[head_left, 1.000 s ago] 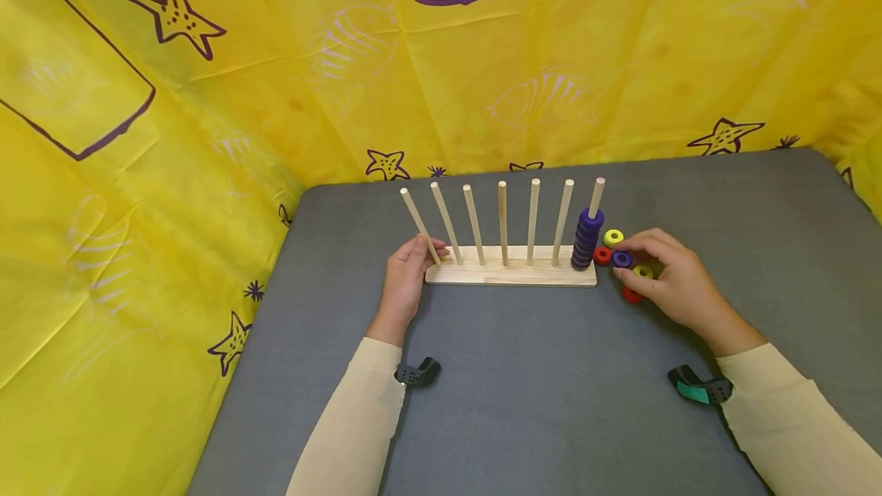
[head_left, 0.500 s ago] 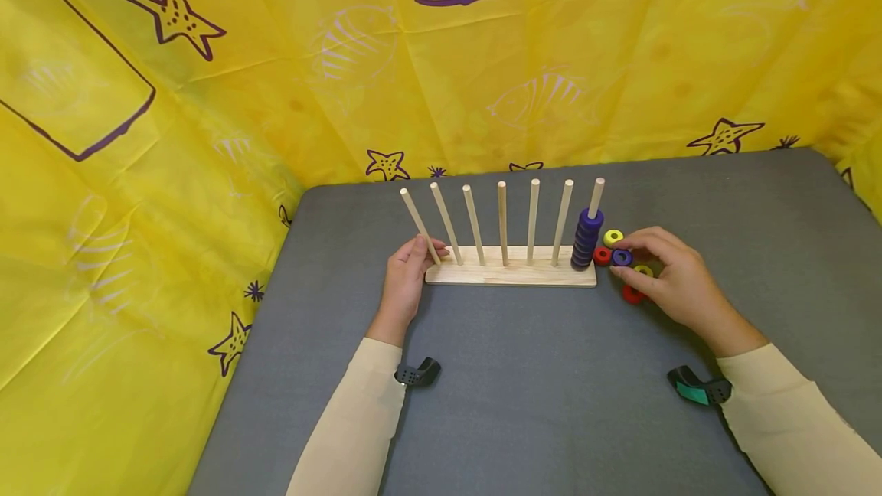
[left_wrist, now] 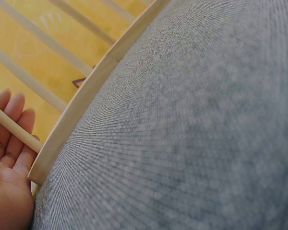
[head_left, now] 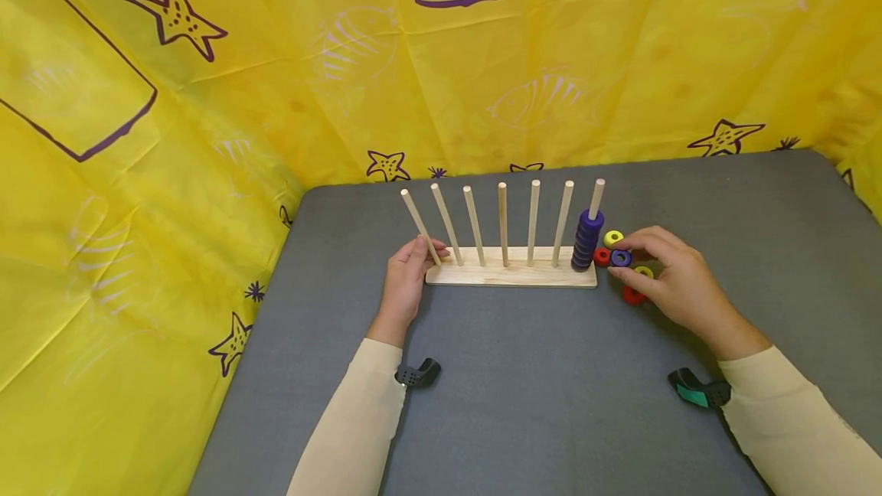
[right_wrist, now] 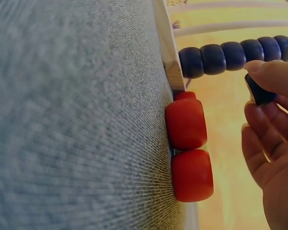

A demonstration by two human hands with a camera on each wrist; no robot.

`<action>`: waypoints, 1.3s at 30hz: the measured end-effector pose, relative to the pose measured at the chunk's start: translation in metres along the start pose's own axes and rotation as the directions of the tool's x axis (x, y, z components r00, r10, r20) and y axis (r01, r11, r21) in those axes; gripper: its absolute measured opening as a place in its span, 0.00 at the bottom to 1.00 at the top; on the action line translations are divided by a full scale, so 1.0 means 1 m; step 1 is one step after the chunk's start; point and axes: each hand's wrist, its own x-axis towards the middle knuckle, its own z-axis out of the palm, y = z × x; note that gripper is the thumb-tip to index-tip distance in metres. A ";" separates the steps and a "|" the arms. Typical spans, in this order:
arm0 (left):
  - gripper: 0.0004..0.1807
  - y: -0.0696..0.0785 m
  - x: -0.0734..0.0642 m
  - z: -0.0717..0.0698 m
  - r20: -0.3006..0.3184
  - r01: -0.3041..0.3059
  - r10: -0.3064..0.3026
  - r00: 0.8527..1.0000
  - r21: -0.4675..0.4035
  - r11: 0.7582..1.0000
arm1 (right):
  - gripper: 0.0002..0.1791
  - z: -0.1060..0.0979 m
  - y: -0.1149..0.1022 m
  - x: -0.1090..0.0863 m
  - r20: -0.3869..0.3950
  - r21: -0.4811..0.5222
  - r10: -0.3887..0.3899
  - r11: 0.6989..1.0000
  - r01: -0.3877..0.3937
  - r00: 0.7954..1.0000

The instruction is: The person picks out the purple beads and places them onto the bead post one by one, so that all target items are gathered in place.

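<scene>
My right hand [head_left: 671,282] pinches a dark purple ring [head_left: 621,258] between thumb and fingers. The right wrist view shows this ring [right_wrist: 261,91] held up off the table, apart from the stacked rings. A wooden peg stand [head_left: 510,274] carries a row of upright pegs; its rightmost peg bears a stack of purple rings [head_left: 586,239]. At the stand's left end is my left hand [head_left: 406,274], its thumb and fingers on either side of the leftmost peg [head_left: 419,224]. In the left wrist view its fingers [left_wrist: 19,110] lie loosely extended behind that peg; the thumb is out of view.
Around the right hand lie a yellow ring [head_left: 613,238], a red ring [head_left: 602,256], another yellow ring [head_left: 644,272] and more red [head_left: 633,295], partly hidden by fingers. The grey table [head_left: 524,381] meets a yellow patterned cloth [head_left: 455,98] at the back and left.
My right thumb and the purple ring have shifted very slightly left, toward the stack. The left hand and the stand have stayed in place.
</scene>
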 end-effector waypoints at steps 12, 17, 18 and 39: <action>0.29 0.001 -0.001 0.000 -0.005 -0.003 0.003 1.000 -0.002 1.000 | 0.26 -0.005 -0.010 0.002 -0.016 -0.021 -0.081 0.997 0.081 0.997; 0.27 0.003 -0.001 -0.001 -0.004 -0.001 0.001 1.000 0.003 1.000 | 0.26 -0.009 -0.015 0.004 -0.031 -0.014 -0.093 0.996 0.093 0.995; 0.27 0.003 -0.001 -0.001 -0.004 -0.001 0.001 1.000 0.005 1.000 | 0.26 -0.009 -0.016 0.004 -0.034 -0.012 -0.094 0.995 0.094 0.995; 0.27 0.004 -0.003 0.000 -0.006 0.028 -0.028 1.000 0.023 0.999 | 0.39 -0.024 -0.029 0.010 -0.119 0.044 -0.175 0.982 0.181 0.977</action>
